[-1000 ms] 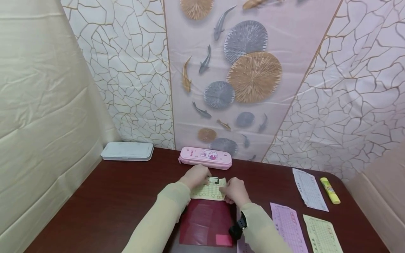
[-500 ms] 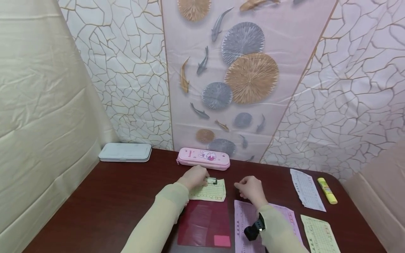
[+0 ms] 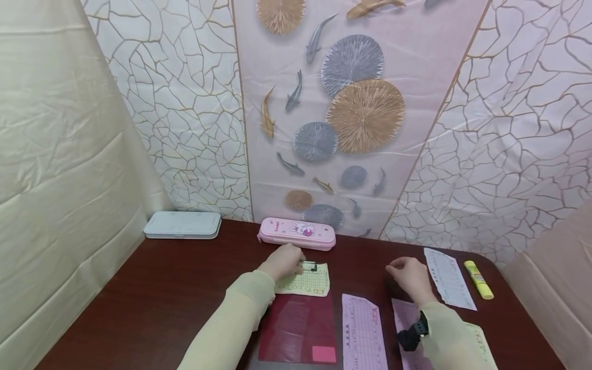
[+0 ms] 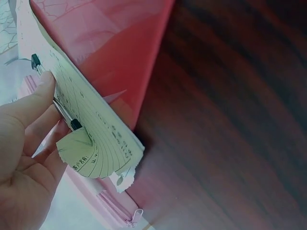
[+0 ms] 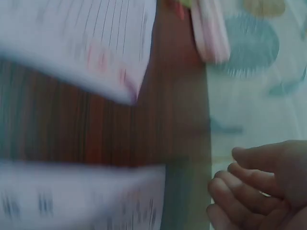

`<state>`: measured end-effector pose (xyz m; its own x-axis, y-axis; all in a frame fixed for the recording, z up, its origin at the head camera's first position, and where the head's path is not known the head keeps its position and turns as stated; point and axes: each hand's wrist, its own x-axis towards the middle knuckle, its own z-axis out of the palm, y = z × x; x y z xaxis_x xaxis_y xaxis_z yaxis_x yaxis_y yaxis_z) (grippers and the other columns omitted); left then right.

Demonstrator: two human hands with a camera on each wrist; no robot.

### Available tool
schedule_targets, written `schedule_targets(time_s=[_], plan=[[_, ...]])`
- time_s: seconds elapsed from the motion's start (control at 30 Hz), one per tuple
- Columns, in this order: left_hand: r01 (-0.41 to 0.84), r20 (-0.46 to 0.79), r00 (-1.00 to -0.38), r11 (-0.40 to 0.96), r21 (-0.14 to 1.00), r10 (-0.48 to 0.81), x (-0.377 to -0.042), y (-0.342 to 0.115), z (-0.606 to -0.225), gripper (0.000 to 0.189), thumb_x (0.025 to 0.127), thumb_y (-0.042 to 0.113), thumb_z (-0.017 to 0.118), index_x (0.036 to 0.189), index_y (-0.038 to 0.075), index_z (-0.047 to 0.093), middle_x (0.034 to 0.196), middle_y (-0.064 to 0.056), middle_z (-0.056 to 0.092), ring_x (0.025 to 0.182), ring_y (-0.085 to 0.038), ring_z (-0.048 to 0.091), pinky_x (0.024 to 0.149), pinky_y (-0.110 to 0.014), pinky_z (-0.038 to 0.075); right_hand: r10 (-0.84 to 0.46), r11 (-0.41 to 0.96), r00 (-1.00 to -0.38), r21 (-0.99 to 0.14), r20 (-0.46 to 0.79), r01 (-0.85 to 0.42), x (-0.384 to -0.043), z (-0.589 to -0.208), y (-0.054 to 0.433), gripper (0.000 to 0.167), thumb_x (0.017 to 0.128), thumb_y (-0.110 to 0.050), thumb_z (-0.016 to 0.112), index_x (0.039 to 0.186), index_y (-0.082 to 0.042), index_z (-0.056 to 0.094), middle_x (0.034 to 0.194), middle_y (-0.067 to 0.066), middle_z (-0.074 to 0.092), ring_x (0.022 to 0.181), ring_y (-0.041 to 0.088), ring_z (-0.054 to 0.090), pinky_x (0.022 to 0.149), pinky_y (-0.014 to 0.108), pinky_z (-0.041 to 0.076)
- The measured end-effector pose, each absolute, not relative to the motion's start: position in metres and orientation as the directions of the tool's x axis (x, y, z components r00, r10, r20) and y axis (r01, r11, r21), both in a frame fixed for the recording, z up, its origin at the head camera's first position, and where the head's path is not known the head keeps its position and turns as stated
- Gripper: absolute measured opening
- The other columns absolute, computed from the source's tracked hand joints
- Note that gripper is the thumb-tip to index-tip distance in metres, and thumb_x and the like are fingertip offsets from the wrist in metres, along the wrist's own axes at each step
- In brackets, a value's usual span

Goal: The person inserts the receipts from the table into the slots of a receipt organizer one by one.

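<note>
My left hand (image 3: 284, 259) holds the top of a dark red, see-through clipboard (image 3: 296, 326). In the left wrist view its thumb presses on the wire clip (image 4: 64, 114) with black ends, and the other fingers lie behind. A pale yellow printed slip (image 3: 316, 281) lies across the clipboard's top at the clip; its torn corner curls up in the left wrist view. My right hand (image 3: 411, 277) is above the table at the right, fingers loosely bent and holding nothing. It is nearest a white slip (image 3: 448, 277) and a purple slip (image 3: 401, 308), partly hidden by the forearm.
Another purple slip (image 3: 363, 334) lies beside the clipboard. At the right are a yellow-green slip (image 3: 483, 344), partly behind the sleeve, and a yellow glue stick (image 3: 479, 280). A pink pencil case (image 3: 297, 234) and a pale case (image 3: 182, 225) stand along the back by the curtain.
My right hand has let go of the yellow slip's right edge and moved right, past the purple slips. The left hand stays at the clip.
</note>
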<state>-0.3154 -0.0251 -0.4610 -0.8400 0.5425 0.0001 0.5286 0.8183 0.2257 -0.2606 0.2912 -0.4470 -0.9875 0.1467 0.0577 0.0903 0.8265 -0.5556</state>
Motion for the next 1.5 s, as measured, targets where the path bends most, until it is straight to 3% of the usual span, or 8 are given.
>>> schedule_targets(time_s=[0.2, 0.37, 0.63, 0.87, 1.03, 1.13, 1.33, 1.5], plan=[[0.559, 0.025, -0.825, 0.811, 0.172, 0.564, -0.318, -0.025, -0.462, 0.022, 0.078, 0.022, 0.078, 0.097, 0.012, 0.075, 0.093, 0.004, 0.072, 0.092, -0.01, 0.065, 0.084, -0.025, 0.05, 0.156, 0.861, -0.985, -0.498, 0.071, 0.101, -0.269, -0.452, 0.33, 0.025, 0.089, -0.015, 0.06, 0.099, 0.008, 0.065, 0.096, 0.025, 0.066, 0.082, 0.032, 0.062, 0.064, 0.042, 0.049], [0.545, 0.018, -0.834, 0.82, 0.176, 0.551, -0.318, -0.025, -0.462, 0.023, 0.078, 0.022, 0.077, 0.099, 0.012, 0.075, 0.095, 0.004, 0.072, 0.095, -0.011, 0.065, 0.085, -0.025, 0.05, 0.123, 0.902, -0.989, -0.425, 0.083, 0.077, -0.274, -0.453, 0.363, 0.03, 0.091, -0.017, 0.06, 0.107, 0.009, 0.064, 0.102, 0.028, 0.064, 0.086, 0.037, 0.062, 0.069, 0.047, 0.05], [0.553, 0.027, -0.831, 0.82, 0.149, 0.556, -0.317, -0.022, -0.467, 0.022, 0.078, 0.025, 0.077, 0.097, 0.013, 0.076, 0.091, 0.006, 0.072, 0.091, -0.009, 0.064, 0.082, -0.023, 0.049, 0.116, 0.942, -0.977, -0.333, 0.179, 0.051, -0.275, -0.46, 0.397, 0.026, 0.092, -0.012, 0.057, 0.101, 0.011, 0.064, 0.099, 0.03, 0.064, 0.09, 0.047, 0.059, 0.073, 0.055, 0.047], [0.571, 0.022, -0.82, 0.816, 0.091, 0.572, -0.317, -0.019, -0.467, 0.018, 0.078, 0.027, 0.077, 0.092, 0.015, 0.075, 0.085, 0.009, 0.07, 0.08, -0.005, 0.061, 0.077, -0.021, 0.048, 0.07, 0.967, -0.983, -0.253, 0.17, 0.025, -0.285, -0.468, 0.41, 0.027, 0.092, -0.005, 0.051, 0.108, 0.014, 0.06, 0.109, 0.036, 0.058, 0.099, 0.053, 0.053, 0.079, 0.06, 0.045], [0.556, 0.018, -0.83, 0.826, 0.094, 0.557, -0.32, -0.02, -0.464, 0.017, 0.077, 0.027, 0.079, 0.089, 0.015, 0.075, 0.085, 0.009, 0.07, 0.081, -0.004, 0.061, 0.075, -0.021, 0.049, -0.001, 0.984, -0.992, -0.178, 0.126, -0.023, -0.295, -0.468, 0.41, 0.022, 0.09, 0.002, 0.047, 0.104, 0.013, 0.06, 0.101, 0.034, 0.06, 0.092, 0.05, 0.057, 0.075, 0.058, 0.047], [0.551, 0.013, -0.833, 0.827, 0.113, 0.553, -0.321, -0.02, -0.464, 0.015, 0.076, 0.026, 0.079, 0.086, 0.015, 0.075, 0.083, 0.01, 0.07, 0.077, -0.003, 0.059, 0.072, -0.021, 0.048, -0.014, 0.984, -0.995, -0.176, 0.1, -0.032, -0.295, -0.469, 0.408, 0.019, 0.09, 0.004, 0.045, 0.099, 0.011, 0.06, 0.094, 0.032, 0.061, 0.087, 0.048, 0.058, 0.072, 0.057, 0.049], [0.537, 0.012, -0.842, 0.836, 0.117, 0.539, -0.321, -0.02, -0.462, 0.017, 0.076, 0.026, 0.079, 0.09, 0.016, 0.076, 0.088, 0.009, 0.071, 0.086, -0.006, 0.063, 0.078, -0.022, 0.049, -0.029, 0.979, -0.996, -0.196, 0.084, -0.045, -0.298, -0.466, 0.402, 0.02, 0.091, 0.004, 0.044, 0.098, 0.015, 0.059, 0.088, 0.032, 0.059, 0.083, 0.046, 0.057, 0.071, 0.055, 0.049], [0.542, 0.016, -0.839, 0.832, 0.118, 0.544, -0.32, -0.021, -0.464, 0.019, 0.077, 0.025, 0.079, 0.093, 0.015, 0.076, 0.089, 0.008, 0.071, 0.089, -0.007, 0.064, 0.08, -0.022, 0.05, 0.026, 0.973, -0.995, -0.23, 0.093, 0.004, -0.302, -0.468, 0.398, 0.024, 0.091, 0.003, 0.042, 0.103, 0.018, 0.057, 0.097, 0.038, 0.056, 0.092, 0.051, 0.055, 0.076, 0.057, 0.047]])
